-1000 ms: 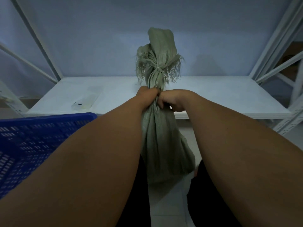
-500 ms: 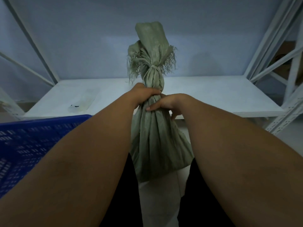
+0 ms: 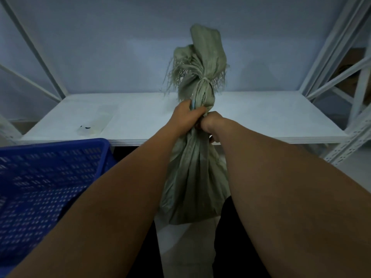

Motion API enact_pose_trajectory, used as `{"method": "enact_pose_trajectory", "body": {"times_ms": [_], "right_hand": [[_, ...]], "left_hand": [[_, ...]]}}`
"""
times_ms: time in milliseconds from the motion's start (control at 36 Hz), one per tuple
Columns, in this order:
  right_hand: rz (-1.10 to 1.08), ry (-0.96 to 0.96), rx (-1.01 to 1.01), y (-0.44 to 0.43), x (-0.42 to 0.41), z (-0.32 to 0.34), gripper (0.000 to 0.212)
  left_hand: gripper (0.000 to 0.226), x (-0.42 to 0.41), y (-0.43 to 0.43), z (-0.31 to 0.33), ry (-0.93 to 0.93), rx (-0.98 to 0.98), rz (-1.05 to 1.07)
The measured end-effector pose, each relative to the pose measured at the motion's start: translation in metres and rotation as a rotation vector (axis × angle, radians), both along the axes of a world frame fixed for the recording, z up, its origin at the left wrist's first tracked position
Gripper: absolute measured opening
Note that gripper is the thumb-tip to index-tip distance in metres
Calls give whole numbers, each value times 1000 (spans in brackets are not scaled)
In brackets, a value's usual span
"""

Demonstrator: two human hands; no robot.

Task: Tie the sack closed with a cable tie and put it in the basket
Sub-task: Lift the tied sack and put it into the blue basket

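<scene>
A grey-green woven sack [image 3: 192,177] hangs in the air in front of me, its frayed top standing up above a pale cable tie [image 3: 205,79] cinched around the neck. My left hand [image 3: 185,115] is wrapped around the neck just below the tie. My right hand [image 3: 212,125] grips the gathered fabric directly beside and slightly under the left one. The blue plastic basket [image 3: 60,145] sits at the lower left, its perforated inside visible.
A white shelf board [image 3: 261,117] runs across behind the sack, with a clear plastic bag [image 3: 96,123] lying on its left part. White metal rack posts [image 3: 341,47] stand at both sides. Pale floor shows below the sack.
The sack has been lifted a little and its bottom hangs free. My right hand has closed from a loose touch into a firm grip under the left. The view shifted left.
</scene>
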State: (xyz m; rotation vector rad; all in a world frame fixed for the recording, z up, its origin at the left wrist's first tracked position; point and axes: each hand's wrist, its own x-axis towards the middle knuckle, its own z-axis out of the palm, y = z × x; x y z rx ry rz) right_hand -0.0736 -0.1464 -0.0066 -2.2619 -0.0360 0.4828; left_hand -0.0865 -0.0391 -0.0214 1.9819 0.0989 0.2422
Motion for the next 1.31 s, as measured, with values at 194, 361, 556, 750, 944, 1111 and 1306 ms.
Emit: {"method": "enact_pose_trajectory", "body": {"times_ms": [194, 361, 556, 750, 944, 1111, 1306], "right_hand": [[-83, -19, 56, -6, -2, 1, 40], [-105, -46, -7, -6, -6, 6, 31], [-101, -126, -42, -1, -11, 7, 26], [-115, -128, -51, -4, -10, 8, 25], [-49, -63, -97, -4, -9, 9, 7], [-65, -19, -47, 3, -5, 6, 20], [-50, 24, 8, 8, 0, 3, 23]], "left_hand": [[6, 1, 3, 15, 232, 0, -142], [64, -8, 13, 3, 327, 243, -368], [68, -9, 30, -22, 463, 300, -285], [26, -16, 27, -27, 333, 266, -205], [15, -26, 25, -44, 174, 265, -105], [24, -26, 28, -43, 115, 296, -31], [15, -27, 28, -37, 98, 301, 15]]}}
